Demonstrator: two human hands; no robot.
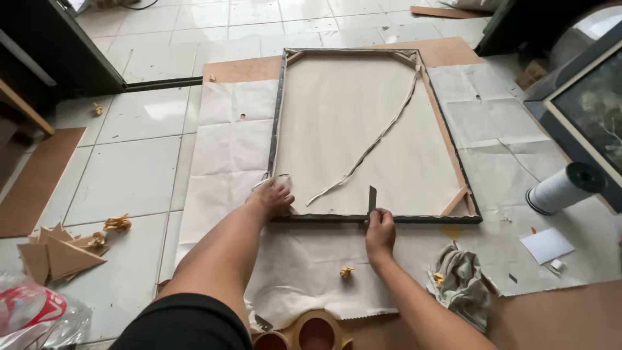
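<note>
Canvas on a stretcher frame (337,116) lies face down on white paper sheets (227,162) that cover the tiled floor (129,175), and we see its pale back with wooden corner braces inside the dark edge. We see the left hand (273,196) resting on the near left corner of the frame, with fingers bent and closed on a small piece of pale strip or paper; what exactly it pinches we cannot tell. The right hand (380,228) sits on the near edge of the frame, a little right of the middle, and its fingers grip a thin dark blade-like tool (372,198) that stands upright against the edge. A long pale strip (376,139) runs loose across the canvas back from the far right corner toward the near edge. Near the right forearm lies a crumpled grey cloth (461,282), and a white paper roll (560,188) lies further right. Tape rolls (304,332) stand close to us at the bottom.
</note>
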